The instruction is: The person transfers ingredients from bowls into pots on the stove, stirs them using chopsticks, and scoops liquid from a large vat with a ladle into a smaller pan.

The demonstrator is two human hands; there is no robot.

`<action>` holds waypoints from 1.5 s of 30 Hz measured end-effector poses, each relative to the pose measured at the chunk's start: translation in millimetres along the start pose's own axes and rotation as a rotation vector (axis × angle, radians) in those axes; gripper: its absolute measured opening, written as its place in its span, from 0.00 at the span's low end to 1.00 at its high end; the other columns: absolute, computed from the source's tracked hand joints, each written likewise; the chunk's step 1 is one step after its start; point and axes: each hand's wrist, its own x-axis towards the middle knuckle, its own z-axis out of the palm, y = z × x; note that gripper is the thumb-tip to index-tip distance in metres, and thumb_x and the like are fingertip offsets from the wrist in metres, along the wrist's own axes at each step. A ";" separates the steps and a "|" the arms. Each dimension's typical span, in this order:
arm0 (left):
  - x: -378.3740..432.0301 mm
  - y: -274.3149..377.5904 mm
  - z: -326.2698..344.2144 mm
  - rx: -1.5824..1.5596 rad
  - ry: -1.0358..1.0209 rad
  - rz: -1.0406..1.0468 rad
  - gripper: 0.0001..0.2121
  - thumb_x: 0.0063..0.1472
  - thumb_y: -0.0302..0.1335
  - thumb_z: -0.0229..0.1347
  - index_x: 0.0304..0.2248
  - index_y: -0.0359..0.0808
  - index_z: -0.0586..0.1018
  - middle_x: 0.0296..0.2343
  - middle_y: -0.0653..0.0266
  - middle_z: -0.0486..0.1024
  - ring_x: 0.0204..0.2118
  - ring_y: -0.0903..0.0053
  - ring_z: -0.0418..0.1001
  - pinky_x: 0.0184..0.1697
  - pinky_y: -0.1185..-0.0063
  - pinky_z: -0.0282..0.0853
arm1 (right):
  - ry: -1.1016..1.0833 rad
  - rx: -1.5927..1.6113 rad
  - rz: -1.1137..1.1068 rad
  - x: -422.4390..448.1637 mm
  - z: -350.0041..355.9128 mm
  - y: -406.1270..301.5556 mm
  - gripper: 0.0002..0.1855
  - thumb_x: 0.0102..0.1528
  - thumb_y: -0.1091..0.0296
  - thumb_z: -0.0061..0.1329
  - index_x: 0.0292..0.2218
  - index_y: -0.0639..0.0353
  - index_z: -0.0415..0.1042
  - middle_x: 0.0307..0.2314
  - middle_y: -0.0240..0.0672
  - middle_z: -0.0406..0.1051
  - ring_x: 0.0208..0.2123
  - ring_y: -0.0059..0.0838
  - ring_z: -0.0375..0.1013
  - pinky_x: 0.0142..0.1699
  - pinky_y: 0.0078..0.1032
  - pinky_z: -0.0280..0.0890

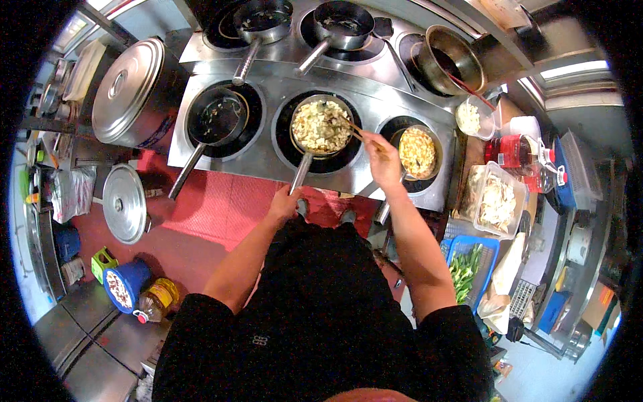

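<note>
My left hand (285,203) grips the metal handle of the middle pan (321,153), which sits on a round black burner. Pale chopped food (319,125) with some browned bits fills that pan. Wooden chopsticks (355,129) are held in my right hand (380,160), their tips reaching into the food at the pan's right side. Just right of that hand, another pan (438,145) holds a yellow and orange chopped mixture (417,152). To the left stands a dark pan (217,118) with a few scraps in it, its handle pointing towards me.
Two more pans (262,22) (343,25) and a deep metal pot (454,60) stand on the back burners. A big lidded stockpot (125,93) is at left. At right are a tub of sliced food (497,201), oil bottles (517,151) and a blue basket of greens (472,271).
</note>
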 end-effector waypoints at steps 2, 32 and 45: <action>0.2 -0.4 0.1 -0.031 -0.010 0.016 0.14 0.62 0.39 0.52 0.37 0.34 0.74 0.18 0.70 0.67 0.17 0.81 0.67 0.17 0.79 0.65 | 0.015 0.114 -0.136 -1.2 32.9 11.1 0.10 0.60 0.76 0.43 0.42 0.62 0.73 0.40 0.34 0.74 0.43 0.21 0.70 0.48 0.17 0.63; 3.4 -7.4 -1.3 -0.009 -0.027 -0.046 0.17 0.63 0.41 0.51 0.43 0.35 0.74 0.20 0.66 0.71 0.18 0.79 0.69 0.19 0.78 0.66 | -0.185 -0.142 -0.320 26.9 58.4 -41.0 0.10 0.60 0.75 0.43 0.41 0.62 0.74 0.38 0.39 0.75 0.39 0.26 0.74 0.46 0.21 0.67; 8.3 -11.0 1.1 -0.002 -0.042 -0.010 0.17 0.62 0.42 0.50 0.39 0.35 0.74 0.20 0.66 0.70 0.17 0.80 0.68 0.17 0.79 0.65 | -0.086 -0.051 -0.051 2.4 16.9 -33.5 0.10 0.58 0.74 0.44 0.40 0.58 0.75 0.34 0.42 0.74 0.34 0.30 0.74 0.41 0.23 0.67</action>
